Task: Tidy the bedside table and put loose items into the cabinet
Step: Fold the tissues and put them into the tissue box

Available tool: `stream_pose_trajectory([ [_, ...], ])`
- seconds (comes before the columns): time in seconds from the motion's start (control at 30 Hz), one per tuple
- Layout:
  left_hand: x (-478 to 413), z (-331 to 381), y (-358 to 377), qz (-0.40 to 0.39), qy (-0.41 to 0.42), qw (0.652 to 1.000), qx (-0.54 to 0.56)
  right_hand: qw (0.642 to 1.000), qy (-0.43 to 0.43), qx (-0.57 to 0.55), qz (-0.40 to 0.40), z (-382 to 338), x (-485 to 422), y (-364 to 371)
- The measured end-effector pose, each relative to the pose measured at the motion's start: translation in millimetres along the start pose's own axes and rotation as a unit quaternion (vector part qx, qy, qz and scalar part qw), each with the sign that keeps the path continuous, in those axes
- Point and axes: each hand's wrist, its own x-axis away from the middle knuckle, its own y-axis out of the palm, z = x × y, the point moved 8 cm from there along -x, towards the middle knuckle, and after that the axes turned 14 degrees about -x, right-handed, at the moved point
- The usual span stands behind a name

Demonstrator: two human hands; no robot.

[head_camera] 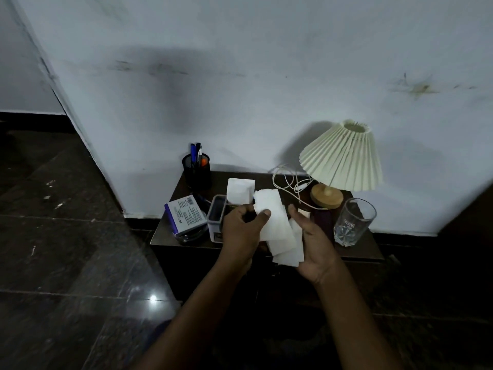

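1. Fingers [264, 214] of your left hand [241, 232]: curled, thumb pressed over the top of the white sheets [276, 222]. A pinch, holding the stack.
2. Right hand [313, 247]: fingers straight, palm turned in under the lower, fanned sheets. It supports them and grips nothing.
3. Sheets: a loose, uneven stack between both hands, above the front of the tabletop [370, 244]. The lower corners splay down and to the right.
4. Step in hand, as it looks: squaring the stack before stowing it. Keep the thumb pinch light so the sheets can slide into line. Tap their lower edges against your right palm, then close that hand round the squared stack. Do not crumple them.
5. Spare sheet [240, 190]: flat on the tabletop just behind the hands. It likely belongs with the stack.
6. Tray [217, 217]: grey, just left of your left hand.
7. Box [186, 214]: white and purple, tilted, beside the tray.
8. Glass [352, 221]: upright, near your right hand. It is the nearest thing to knock, so keep that wrist in.
9. Cable [289, 182], lamp [341, 158], pen cup [197, 169]: along the back, well clear.
10. Cabinet [192, 265]: below the tabletop, too dark to tell whether it is open.
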Motion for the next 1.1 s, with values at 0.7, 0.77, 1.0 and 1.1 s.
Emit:
stream_pose_trajectory([
  [0.7, 10.1, 10.6, -22.3, -0.104, -0.139, 0.897, 0.406, 0.939, -0.25, 0.194, 0.131, -28.9, 24.3, -3.1],
  [0.77, 16.9, 6.4, -18.3, -0.138, -0.18, 0.881, 0.415, 0.931, -0.264, 0.213, 0.136, -31.1, 24.2, 0.7],
  [1.0, 27.5, -8.4, 2.3, -0.108, -0.193, 0.922, 0.317, 0.918, -0.266, 0.26, 0.139, -22.2, 25.1, 12.3],
  [1.1, 24.1, -10.8, 5.1, -0.086, -0.181, 0.932, 0.303, 0.923, -0.254, 0.268, 0.104, -15.5, 25.6, 17.8],
])
